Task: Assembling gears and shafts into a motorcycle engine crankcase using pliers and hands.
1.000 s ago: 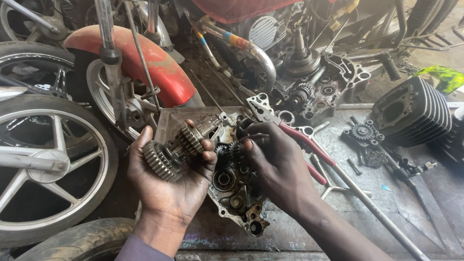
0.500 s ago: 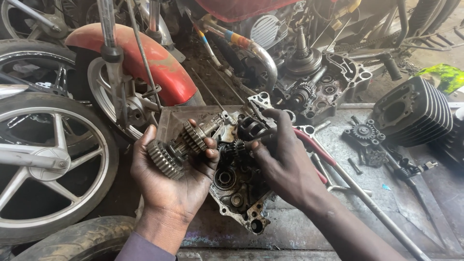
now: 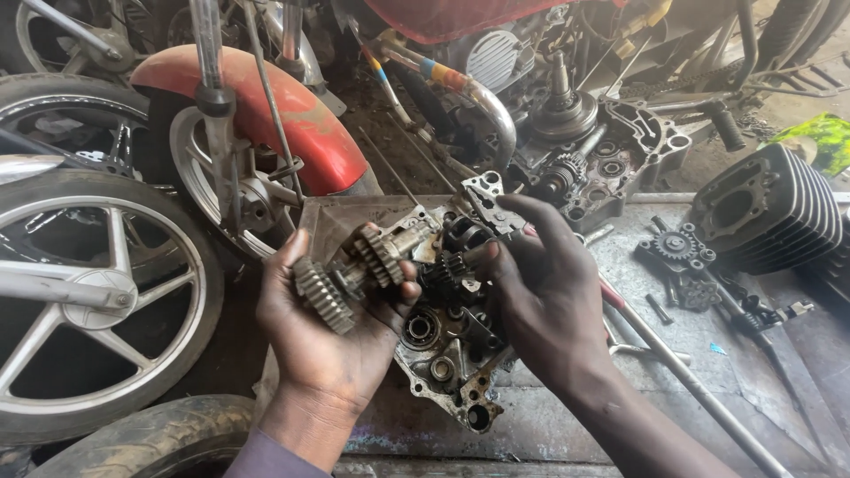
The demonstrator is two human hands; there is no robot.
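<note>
Far left stands a silver spoked alloy wheel (image 3: pixel 84 292), and behind it a red curved steel mudguard (image 3: pixel 266 106). Next comes the left hand (image 3: pixel 328 332), palm up and cupped around a grimy steel gear shaft with two toothed wheels (image 3: pixel 354 270), which lies across the fingers just above the edge of the open, greasy aluminium crankcase half (image 3: pixel 447 354) resting on the stained metal workbench (image 3: pixel 708 354). The right hand (image 3: pixel 540 292) is pinched on a small dark gear cluster (image 3: pixel 452 257) at the top of the case, fingertips closed on it. I'd say the shaft wants holding level so the gears stay seated, and the cluster should be kept square to its bore. Further right lie a long steel rod (image 3: pixel 699 389) and a black finned cylinder barrel (image 3: pixel 770 208).
</note>
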